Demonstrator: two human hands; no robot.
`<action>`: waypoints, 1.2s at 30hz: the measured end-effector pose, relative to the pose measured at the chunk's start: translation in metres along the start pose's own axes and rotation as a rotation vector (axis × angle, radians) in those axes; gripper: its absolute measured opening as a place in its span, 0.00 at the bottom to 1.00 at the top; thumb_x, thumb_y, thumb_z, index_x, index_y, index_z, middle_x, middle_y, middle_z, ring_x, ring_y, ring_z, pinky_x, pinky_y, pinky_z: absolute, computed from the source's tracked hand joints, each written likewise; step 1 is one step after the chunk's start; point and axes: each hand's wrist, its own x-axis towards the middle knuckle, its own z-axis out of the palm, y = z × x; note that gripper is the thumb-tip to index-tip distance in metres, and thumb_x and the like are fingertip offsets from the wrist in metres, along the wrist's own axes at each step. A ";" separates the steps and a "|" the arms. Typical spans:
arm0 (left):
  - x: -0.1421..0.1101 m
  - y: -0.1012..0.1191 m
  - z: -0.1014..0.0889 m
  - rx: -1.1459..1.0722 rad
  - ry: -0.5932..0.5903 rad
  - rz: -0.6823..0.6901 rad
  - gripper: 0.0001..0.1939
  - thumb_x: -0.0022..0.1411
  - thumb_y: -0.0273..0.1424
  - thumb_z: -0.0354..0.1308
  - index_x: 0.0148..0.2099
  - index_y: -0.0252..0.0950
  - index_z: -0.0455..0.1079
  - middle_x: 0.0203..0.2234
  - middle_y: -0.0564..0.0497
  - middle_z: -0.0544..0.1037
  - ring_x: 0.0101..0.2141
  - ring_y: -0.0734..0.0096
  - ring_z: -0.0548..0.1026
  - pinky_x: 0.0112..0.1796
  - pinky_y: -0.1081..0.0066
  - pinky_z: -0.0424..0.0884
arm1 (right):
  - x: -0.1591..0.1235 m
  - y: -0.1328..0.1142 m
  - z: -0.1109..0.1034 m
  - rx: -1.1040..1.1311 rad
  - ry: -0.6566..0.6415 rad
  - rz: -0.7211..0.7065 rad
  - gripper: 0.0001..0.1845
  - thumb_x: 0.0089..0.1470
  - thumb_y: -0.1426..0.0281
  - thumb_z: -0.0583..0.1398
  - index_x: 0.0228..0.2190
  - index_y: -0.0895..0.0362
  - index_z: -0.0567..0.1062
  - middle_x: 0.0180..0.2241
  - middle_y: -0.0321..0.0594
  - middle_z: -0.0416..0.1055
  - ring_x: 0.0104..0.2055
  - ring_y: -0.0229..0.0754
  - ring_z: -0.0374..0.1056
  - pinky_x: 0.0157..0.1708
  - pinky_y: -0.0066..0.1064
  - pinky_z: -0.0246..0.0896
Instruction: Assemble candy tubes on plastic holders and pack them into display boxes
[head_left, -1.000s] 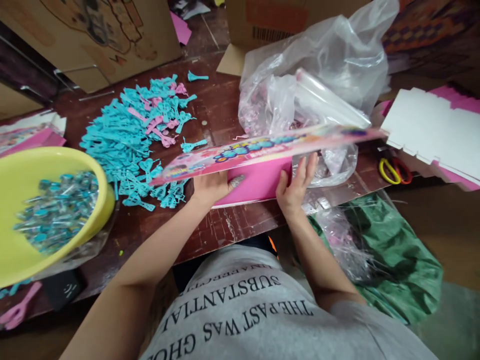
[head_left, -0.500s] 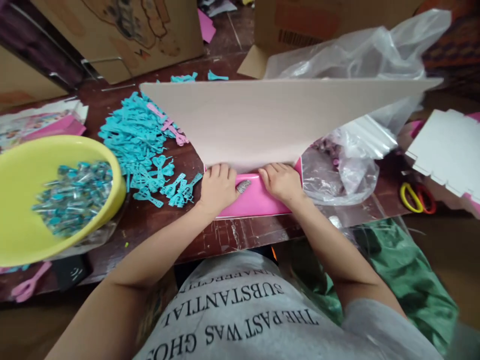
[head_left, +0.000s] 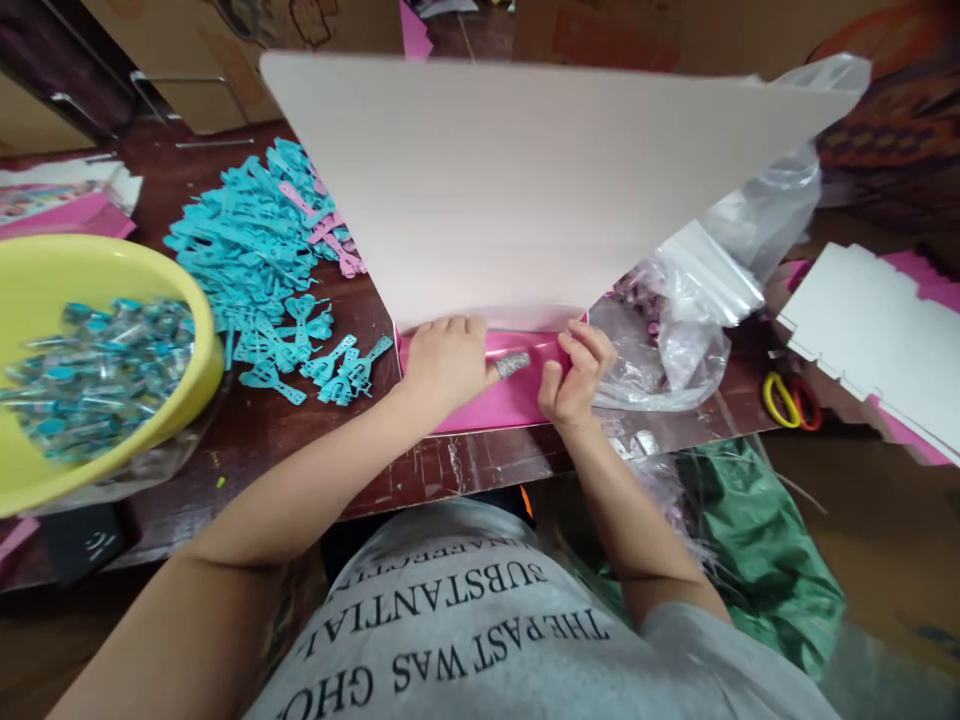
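1. Box point(head_left: 499, 412), oblong and shallow, with glossy pink card inside; it sits at the near edge of the dark, scuffed tabletop point(head_left: 420, 460). Its broad panel point(head_left: 487, 200), matte and off-white, rises behind.
2. Left hand point(head_left: 448, 365), laid over the box's left part, fingers together; a rough grey wrapping point(head_left: 514, 364) covers the thumb. From where I stand, I cannot tell whether its grip closes on anything.
3. Right hand point(head_left: 577, 375), fingers curled at the box's far right corner, thumb bent; whether this grip pinches the card, I cannot tell.
4. Left side: heaped turquoise pieces point(head_left: 240, 240), flat and pierced, beside a smooth, rounded yellow basin point(head_left: 202, 340) of small clear packets point(head_left: 112, 360).
5. Right side: crumpled transparent bag point(head_left: 690, 355); scissors point(head_left: 781, 400) with yellow and red loops.
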 end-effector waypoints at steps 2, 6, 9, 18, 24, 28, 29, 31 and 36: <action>0.012 0.006 -0.005 0.000 -0.052 0.033 0.39 0.70 0.62 0.55 0.59 0.28 0.72 0.49 0.32 0.81 0.47 0.43 0.81 0.44 0.56 0.75 | -0.005 -0.003 0.000 0.059 -0.027 -0.004 0.26 0.65 0.69 0.53 0.63 0.49 0.63 0.59 0.52 0.68 0.63 0.56 0.67 0.65 0.57 0.59; 0.018 -0.002 -0.005 -0.046 -0.153 0.128 0.33 0.66 0.59 0.63 0.54 0.33 0.76 0.48 0.34 0.81 0.47 0.42 0.81 0.43 0.56 0.75 | -0.008 -0.004 -0.004 0.064 -0.022 0.049 0.24 0.67 0.66 0.51 0.63 0.46 0.63 0.61 0.50 0.68 0.64 0.55 0.66 0.67 0.54 0.57; 0.014 -0.013 -0.009 -0.123 -0.191 0.189 0.29 0.66 0.57 0.66 0.53 0.36 0.76 0.45 0.39 0.83 0.45 0.45 0.82 0.42 0.58 0.74 | 0.000 -0.003 -0.008 0.022 -0.053 0.060 0.22 0.70 0.63 0.48 0.62 0.48 0.65 0.61 0.49 0.69 0.66 0.53 0.66 0.67 0.53 0.59; -0.003 -0.009 -0.012 0.015 -0.064 0.260 0.34 0.68 0.54 0.65 0.64 0.36 0.70 0.55 0.38 0.79 0.53 0.45 0.78 0.48 0.58 0.72 | 0.045 0.003 -0.014 -0.124 -0.663 -0.026 0.29 0.75 0.53 0.48 0.50 0.59 0.80 0.45 0.51 0.83 0.49 0.52 0.75 0.61 0.45 0.61; -0.017 -0.017 0.000 0.076 -0.055 0.132 0.39 0.71 0.64 0.50 0.59 0.33 0.74 0.50 0.35 0.82 0.50 0.45 0.79 0.49 0.57 0.71 | 0.078 -0.006 -0.028 -0.121 -0.806 0.066 0.34 0.77 0.52 0.43 0.47 0.60 0.81 0.44 0.53 0.82 0.48 0.54 0.76 0.54 0.44 0.63; -0.015 -0.023 0.005 0.034 -0.092 0.154 0.42 0.69 0.67 0.47 0.59 0.34 0.73 0.48 0.36 0.82 0.48 0.47 0.81 0.45 0.60 0.72 | 0.111 -0.007 -0.027 -0.174 -1.067 0.118 0.34 0.76 0.54 0.44 0.41 0.60 0.83 0.38 0.54 0.82 0.41 0.55 0.76 0.45 0.44 0.62; -0.015 -0.024 0.006 0.026 -0.081 0.157 0.43 0.69 0.67 0.47 0.59 0.33 0.74 0.47 0.35 0.82 0.48 0.46 0.82 0.44 0.59 0.72 | 0.117 -0.006 -0.026 -0.165 -1.129 0.122 0.35 0.76 0.53 0.44 0.40 0.60 0.83 0.36 0.54 0.82 0.40 0.55 0.76 0.43 0.43 0.62; -0.015 -0.025 0.007 0.000 -0.056 0.156 0.43 0.69 0.67 0.47 0.58 0.33 0.75 0.45 0.35 0.83 0.46 0.46 0.82 0.44 0.58 0.73 | 0.127 -0.002 -0.022 -0.101 -1.237 0.132 0.36 0.76 0.52 0.44 0.38 0.59 0.84 0.34 0.51 0.81 0.38 0.52 0.75 0.41 0.41 0.62; -0.017 -0.029 0.009 0.039 -0.051 0.200 0.39 0.70 0.66 0.49 0.53 0.36 0.78 0.42 0.38 0.84 0.44 0.48 0.83 0.40 0.60 0.72 | 0.133 0.004 -0.013 0.101 -1.379 0.204 0.27 0.74 0.55 0.51 0.37 0.55 0.85 0.36 0.45 0.82 0.36 0.46 0.74 0.41 0.37 0.62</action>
